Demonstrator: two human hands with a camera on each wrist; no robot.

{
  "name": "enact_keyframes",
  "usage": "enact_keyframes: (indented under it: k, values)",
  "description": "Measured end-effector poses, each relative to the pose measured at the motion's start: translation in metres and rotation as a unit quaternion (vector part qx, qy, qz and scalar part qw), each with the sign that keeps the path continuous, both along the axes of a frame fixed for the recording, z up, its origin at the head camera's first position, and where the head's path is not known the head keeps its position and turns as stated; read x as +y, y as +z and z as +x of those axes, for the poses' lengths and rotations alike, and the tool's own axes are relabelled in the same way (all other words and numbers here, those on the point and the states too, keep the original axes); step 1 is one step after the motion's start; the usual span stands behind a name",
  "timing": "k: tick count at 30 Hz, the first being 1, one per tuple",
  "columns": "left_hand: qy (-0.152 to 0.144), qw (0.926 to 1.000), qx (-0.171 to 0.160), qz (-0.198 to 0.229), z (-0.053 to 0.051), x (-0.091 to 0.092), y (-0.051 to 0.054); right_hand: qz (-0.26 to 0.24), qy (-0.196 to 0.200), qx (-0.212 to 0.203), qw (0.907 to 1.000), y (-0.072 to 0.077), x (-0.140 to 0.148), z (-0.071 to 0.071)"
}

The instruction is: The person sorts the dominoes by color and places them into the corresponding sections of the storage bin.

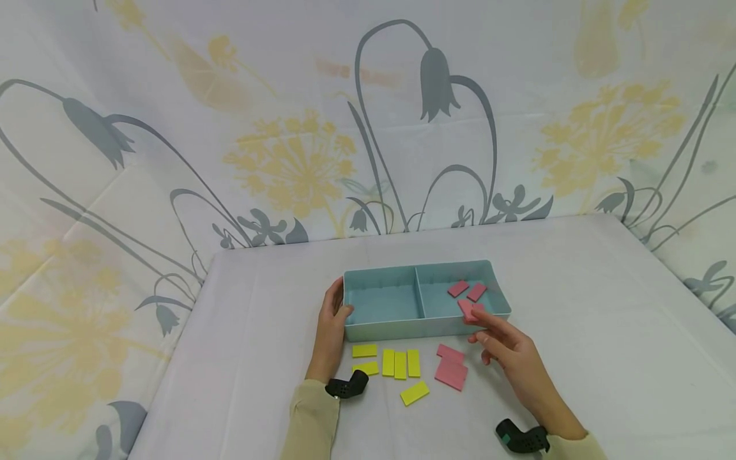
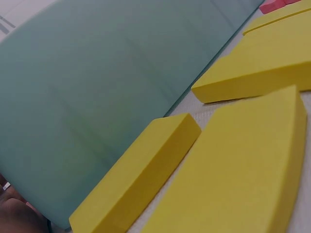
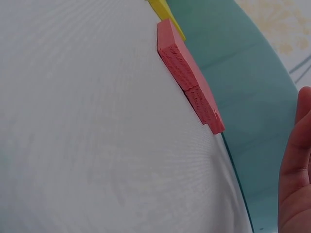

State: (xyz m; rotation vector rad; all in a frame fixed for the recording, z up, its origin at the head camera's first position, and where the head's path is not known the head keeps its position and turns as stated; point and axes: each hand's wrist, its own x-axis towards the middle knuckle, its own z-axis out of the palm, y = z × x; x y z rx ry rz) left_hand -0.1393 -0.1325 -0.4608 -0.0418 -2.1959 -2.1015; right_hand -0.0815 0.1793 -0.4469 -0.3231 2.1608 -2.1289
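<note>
The left hand [image 1: 330, 329] grips the left end of a pale blue two-compartment box [image 1: 382, 331], its thumb over the rim. Over the front rim of the right compartment reaches the right hand [image 1: 508, 358], index finger extended by pink blocks [image 1: 464, 309]; whether it touches one is not clear. Two more pink blocks [image 1: 458, 289] lie farther back inside. In the right wrist view, part of the right hand [image 3: 295, 174] shows beside the box wall [image 3: 243, 107]. The left wrist view shows a bit of the left hand [image 2: 18, 213] at the box's lower corner [image 2: 58, 208].
Several yellow blocks [image 1: 414, 393] lie on the white cloth [image 1: 247, 364] in front of the box, also close up in the left wrist view. Right of them lie pink blocks [image 1: 451, 373], seen in the right wrist view against the box. Flowered fabric [image 1: 299, 160] hangs behind.
</note>
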Motion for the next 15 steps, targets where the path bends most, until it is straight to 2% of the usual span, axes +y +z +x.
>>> enact_keyframes:
  k: [6,15]
  values:
    - [0.002,1.0,0.001,-0.002,0.0005,0.0006,0.0003,-0.008,0.003,-0.008,0.9999,-0.0005,0.0007,-0.0006]
    - [0.002,1.0,0.0,-0.002,0.0006,0.0004,0.0002,-0.063,0.032,-0.014,0.9974,0.0007,0.0029,0.0003]
